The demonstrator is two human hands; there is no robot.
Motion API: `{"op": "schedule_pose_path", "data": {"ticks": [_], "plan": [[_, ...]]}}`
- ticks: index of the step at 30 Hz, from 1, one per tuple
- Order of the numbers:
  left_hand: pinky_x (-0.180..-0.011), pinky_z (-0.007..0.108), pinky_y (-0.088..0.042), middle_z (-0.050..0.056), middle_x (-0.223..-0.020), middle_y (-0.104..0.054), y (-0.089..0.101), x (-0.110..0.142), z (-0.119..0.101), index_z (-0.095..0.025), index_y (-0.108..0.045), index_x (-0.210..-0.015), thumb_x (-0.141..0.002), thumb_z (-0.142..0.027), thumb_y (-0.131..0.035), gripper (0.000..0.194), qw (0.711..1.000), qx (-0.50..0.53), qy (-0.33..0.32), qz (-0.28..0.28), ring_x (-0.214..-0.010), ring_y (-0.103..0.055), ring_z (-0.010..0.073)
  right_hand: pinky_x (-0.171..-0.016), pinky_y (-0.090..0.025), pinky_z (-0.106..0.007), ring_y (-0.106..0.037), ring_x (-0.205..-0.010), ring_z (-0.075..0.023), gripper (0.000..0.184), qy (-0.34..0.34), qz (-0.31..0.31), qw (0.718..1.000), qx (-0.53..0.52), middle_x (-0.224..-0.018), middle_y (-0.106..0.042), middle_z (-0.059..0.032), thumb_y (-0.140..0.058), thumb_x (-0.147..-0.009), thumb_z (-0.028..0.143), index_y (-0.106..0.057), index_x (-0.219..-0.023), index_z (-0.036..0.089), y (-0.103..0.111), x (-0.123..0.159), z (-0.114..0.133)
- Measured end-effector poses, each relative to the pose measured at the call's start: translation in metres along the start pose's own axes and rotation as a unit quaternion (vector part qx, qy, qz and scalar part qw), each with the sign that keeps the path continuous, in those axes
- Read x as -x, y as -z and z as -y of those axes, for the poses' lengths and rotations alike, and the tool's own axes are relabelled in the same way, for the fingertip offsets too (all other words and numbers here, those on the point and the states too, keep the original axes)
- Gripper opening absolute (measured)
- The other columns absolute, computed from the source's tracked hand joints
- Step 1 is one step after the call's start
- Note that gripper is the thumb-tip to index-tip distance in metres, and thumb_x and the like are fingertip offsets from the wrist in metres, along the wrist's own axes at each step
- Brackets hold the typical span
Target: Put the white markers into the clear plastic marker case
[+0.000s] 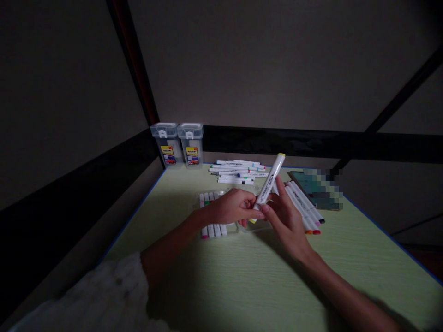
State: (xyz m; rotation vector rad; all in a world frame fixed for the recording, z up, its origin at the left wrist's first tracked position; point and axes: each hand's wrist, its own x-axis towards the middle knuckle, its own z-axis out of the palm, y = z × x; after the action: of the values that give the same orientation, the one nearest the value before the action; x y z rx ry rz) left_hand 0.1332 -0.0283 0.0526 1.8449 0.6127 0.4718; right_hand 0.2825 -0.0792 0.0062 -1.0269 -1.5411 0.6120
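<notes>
A white marker [269, 185] with yellow ends is held up above the table, tilted with its top toward the right. My left hand [234, 205] pinches its lower end between thumb and fingers. Around the lower half of the same marker, my right hand [285, 216] is closed, with the index finger stretched up beside the barrel. Below my left wrist lies a clear tray [232, 232] with white markers [215, 230] lined up in it, partly hidden by the hand and forearm. Several loose markers [304, 203] with black, pink, orange and red ends lie just right of my right hand.
A loose pile of markers [235, 171] lies at the back of the table [221, 276]. Two clear lidded boxes [190, 145] with yellow labels stand at the back left corner. At the back right is a flat green board [308, 184], partly blurred out. Walls enclose the table behind and left.
</notes>
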Motion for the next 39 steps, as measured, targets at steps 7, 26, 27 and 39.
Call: {"op": "schedule_pose_path", "data": {"ticks": [7,26,27,39], "plan": [[-0.041,0.018,-0.035,-0.005,-0.047,-0.048,-0.002,-0.001,0.002,-0.012,-0.054,-0.065,-0.071,-0.024,-0.058,0.013,0.999,-0.036,-0.014,-0.009,-0.043,-0.047,0.0048,-0.067,-0.048,-0.035,-0.055,-0.073,-0.0154,0.061,0.002,-0.009,1.000,-0.020,-0.099,-0.057,-0.0068,-0.049,-0.081,0.027,-0.020,-0.135,0.026,-0.001,0.000,-0.001],[-0.045,0.020,-0.037,-0.001,-0.053,-0.057,-0.005,-0.002,0.006,-0.011,-0.058,-0.071,-0.065,-0.028,-0.065,0.019,0.994,-0.106,-0.005,0.008,-0.047,-0.053,0.0092,-0.052,-0.039,-0.024,-0.048,-0.056,-0.0108,0.018,-0.061,-0.032,0.997,-0.034,-0.062,-0.050,0.0027,-0.058,-0.075,0.032,-0.047,-0.070,0.019,-0.002,-0.003,0.000],[-0.044,0.020,-0.037,-0.001,-0.053,-0.057,-0.005,-0.002,0.006,-0.011,-0.057,-0.071,-0.065,-0.029,-0.065,0.020,0.994,-0.107,-0.005,0.007,-0.047,-0.053,0.0093,-0.051,-0.038,-0.023,-0.047,-0.056,-0.0106,0.018,-0.067,-0.025,0.997,-0.033,-0.061,-0.050,0.0024,-0.057,-0.076,0.032,-0.048,-0.069,0.018,-0.002,-0.003,0.000],[-0.045,0.020,-0.034,0.000,-0.054,-0.056,-0.008,-0.003,0.002,-0.009,-0.056,-0.070,-0.067,-0.028,-0.064,0.021,0.993,-0.118,-0.003,-0.008,-0.049,-0.050,0.0082,-0.047,-0.032,-0.021,-0.043,-0.053,-0.0098,0.023,-0.079,-0.010,0.997,-0.001,-0.057,-0.046,0.0032,-0.051,-0.079,0.036,-0.048,-0.066,0.017,0.001,-0.003,0.009]]}}
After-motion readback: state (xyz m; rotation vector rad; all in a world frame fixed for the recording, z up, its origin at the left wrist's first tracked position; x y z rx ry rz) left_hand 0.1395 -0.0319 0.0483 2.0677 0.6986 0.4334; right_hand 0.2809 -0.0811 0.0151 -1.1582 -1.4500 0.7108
